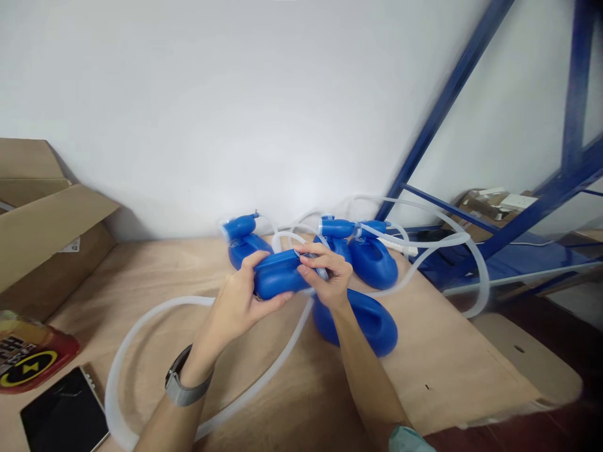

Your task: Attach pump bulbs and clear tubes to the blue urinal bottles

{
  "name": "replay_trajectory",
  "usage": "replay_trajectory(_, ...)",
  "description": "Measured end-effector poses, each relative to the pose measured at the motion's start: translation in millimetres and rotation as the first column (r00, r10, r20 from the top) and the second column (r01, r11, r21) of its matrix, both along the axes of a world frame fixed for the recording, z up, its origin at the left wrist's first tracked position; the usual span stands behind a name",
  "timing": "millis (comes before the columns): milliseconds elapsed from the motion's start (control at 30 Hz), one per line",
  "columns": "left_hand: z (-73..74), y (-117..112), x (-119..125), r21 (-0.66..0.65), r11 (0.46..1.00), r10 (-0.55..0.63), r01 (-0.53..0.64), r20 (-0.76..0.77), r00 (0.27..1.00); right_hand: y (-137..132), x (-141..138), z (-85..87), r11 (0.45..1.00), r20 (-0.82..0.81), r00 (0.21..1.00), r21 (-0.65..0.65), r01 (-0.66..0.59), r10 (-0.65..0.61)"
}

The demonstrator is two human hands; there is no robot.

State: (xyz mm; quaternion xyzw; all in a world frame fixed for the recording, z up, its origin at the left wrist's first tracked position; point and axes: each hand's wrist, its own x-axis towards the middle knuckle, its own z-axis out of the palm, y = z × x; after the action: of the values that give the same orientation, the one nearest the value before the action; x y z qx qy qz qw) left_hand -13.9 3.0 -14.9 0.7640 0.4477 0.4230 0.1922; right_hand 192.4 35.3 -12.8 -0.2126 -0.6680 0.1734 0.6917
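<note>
My left hand [238, 304] grips a blue plastic bulb-shaped container [277, 279] held above the wooden table [438, 364]. My right hand [330, 276] pinches the container's neck end, where a translucent white tube [141, 333] joins it; the fingers hide the joint. The tube loops across the table toward me. Under my right forearm lies another blue container [372, 320]. Further blue containers [242, 242] [372, 257] with tubes stand at the back by the wall. A watch is on my left wrist.
An open cardboard box [42, 232] stands at the left. A red packet [28, 361] and a black phone [63, 417] lie at the near left. A blue metal rack [522, 213] rises at the right, past the table's edge.
</note>
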Motion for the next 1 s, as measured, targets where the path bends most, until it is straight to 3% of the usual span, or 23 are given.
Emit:
replay_trajectory(233, 0.8, -0.1, -2.2, 0.006, 1.000, -0.021, 0.021, -0.008, 1.000, -4.1, 5.8, 3.3, 0.997, 0.108, 0.993, 0.076, 0.027, -0.035)
replay_trajectory(400, 4.6, -2.0, -4.3, 0.004, 1.000, -0.019, 0.019, -0.023, 1.000, -6.4, 7.4, 6.8, 0.996, 0.076, 0.994, 0.017, -0.083, 0.082)
replay_trajectory(500, 7.5, -2.7, -3.8, -0.009, 1.000, -0.018, 0.018, -0.044, 0.999, -3.7, 7.2, 5.9, 0.978, -0.085, 0.986, -0.141, -0.153, 0.142)
replay_trajectory(600, 8.8, -2.6, -3.6, 0.006, 1.000, 0.003, -0.003, -0.033, 0.999, 0.9, 2.9, 3.2, 0.926, -0.365, 0.929, -0.327, -0.186, 0.058)
replay_trajectory(700, 9.1, -2.8, -5.5, 0.074, 0.996, 0.045, -0.045, 0.010, 0.999, 3.9, -3.1, 1.5, 0.890, -0.525, 0.851, -0.383, -0.246, 0.009)
replay_trajectory(1000, 16.3, -8.4, -9.6, 0.082, 0.995, 0.049, -0.052, 0.047, 0.998, -2.7, -10.8, 3.9, 0.885, -0.571, 0.820, -0.402, -0.234, -0.043)
